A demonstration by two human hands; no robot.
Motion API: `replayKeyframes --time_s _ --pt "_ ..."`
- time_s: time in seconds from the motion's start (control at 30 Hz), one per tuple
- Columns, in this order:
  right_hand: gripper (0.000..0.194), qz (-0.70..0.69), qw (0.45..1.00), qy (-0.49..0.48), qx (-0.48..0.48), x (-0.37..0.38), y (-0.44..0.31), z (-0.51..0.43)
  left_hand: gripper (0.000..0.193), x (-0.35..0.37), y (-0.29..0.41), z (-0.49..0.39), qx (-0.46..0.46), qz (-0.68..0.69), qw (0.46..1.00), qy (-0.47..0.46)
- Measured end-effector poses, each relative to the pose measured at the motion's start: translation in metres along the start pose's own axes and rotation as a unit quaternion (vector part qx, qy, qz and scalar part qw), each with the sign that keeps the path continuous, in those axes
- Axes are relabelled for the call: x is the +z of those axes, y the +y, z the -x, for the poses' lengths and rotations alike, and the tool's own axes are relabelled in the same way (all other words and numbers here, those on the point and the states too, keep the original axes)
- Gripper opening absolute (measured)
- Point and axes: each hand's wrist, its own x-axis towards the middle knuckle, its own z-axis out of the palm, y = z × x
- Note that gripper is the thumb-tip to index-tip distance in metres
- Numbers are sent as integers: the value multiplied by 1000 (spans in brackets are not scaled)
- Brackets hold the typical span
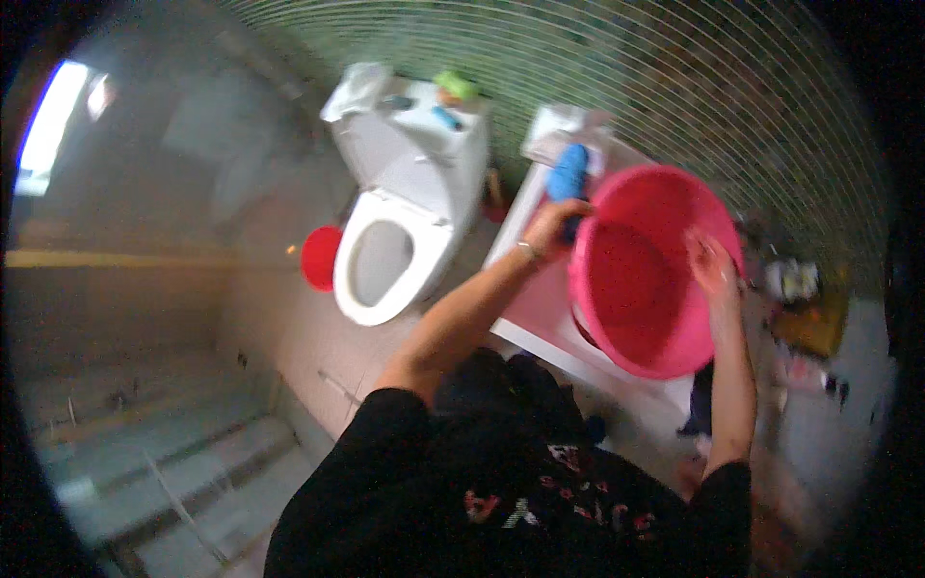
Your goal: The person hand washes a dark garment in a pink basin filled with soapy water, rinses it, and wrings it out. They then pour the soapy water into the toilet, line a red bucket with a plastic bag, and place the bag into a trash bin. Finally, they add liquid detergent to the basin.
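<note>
A large pink plastic basin [636, 289] tilts over a pink-topped, white-edged washstand [535, 303]. My left hand [553, 227] grips its left rim, with a bracelet at the wrist. A small dark thing shows by those fingers, too blurred to name. Just beyond that hand lies a blue object [569, 172], perhaps a brush or slipper. My right hand [712, 264] is at the right rim, its fingers reaching inside against the wall. The inside of the basin looks wet or bare; the blur hides detail.
A white toilet [368, 307] with its lid raised stands to the left, a red bin [319, 259] beside it. Small items, including a green one [455, 85], sit on its tank. A cloth [564, 141] lies behind the washstand. Bottles and packets [795, 282] crowd the right.
</note>
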Motion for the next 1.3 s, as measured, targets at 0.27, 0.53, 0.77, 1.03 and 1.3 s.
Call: replayKeyframes --time_s 0.27,0.53,0.77,1.03,1.3 --pt "31 793 532 -154 -254 73 22 135 30 -38 31 37 101 -253 954 121" --pt "34 708 490 159 -483 36 79 206 29 -138 60 120 103 -469 874 67" --pt "42 462 644 535 -294 -155 375 345 31 -169 84 154 -33 -604 796 10" --pt "40 -80 736 656 149 -130 804 442 58 -120 32 173 -175 -653 727 -118" --pt "41 -171 754 630 64 -76 845 459 50 -100 -43 198 -255 -683 592 -343"
